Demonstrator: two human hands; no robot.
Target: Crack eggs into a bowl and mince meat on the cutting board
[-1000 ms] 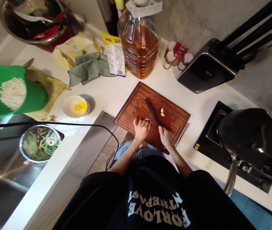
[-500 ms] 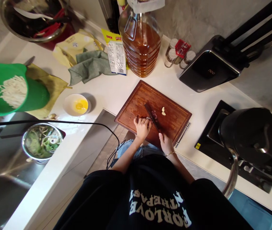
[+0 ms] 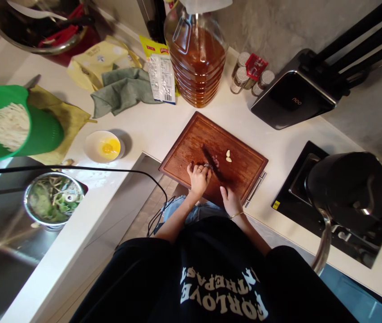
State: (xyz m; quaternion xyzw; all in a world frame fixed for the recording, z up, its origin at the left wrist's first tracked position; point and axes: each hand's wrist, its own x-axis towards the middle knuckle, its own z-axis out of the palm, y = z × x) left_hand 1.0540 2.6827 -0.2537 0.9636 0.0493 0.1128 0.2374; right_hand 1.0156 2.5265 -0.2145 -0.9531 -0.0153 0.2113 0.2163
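A brown wooden cutting board (image 3: 191, 141) lies on the white counter in front of me. My right hand (image 3: 230, 200) is closed round the handle of a dark knife (image 3: 213, 165), whose blade rests on the board. My left hand (image 3: 198, 176) is curled at the board's near edge, its fingers pressing a small pale and reddish piece of food (image 3: 208, 165) against the blade. Two peeled garlic cloves (image 3: 227, 156) lie just right of the blade.
A big oil jug (image 3: 196, 58) stands behind the board, spice jars (image 3: 249, 77) and a black knife block (image 3: 292, 101) to its right. A black pot (image 3: 347, 188) sits on the cooktop. Left: egg bowl (image 3: 103, 146), green colander of noodles (image 3: 9, 123), steel bowl of greens (image 3: 54, 199), grey cloth (image 3: 123, 89).
The knife has slid a little toward me and my right hand has drawn back with it. A small reddish piece now shows beside the blade. My left hand barely moved.
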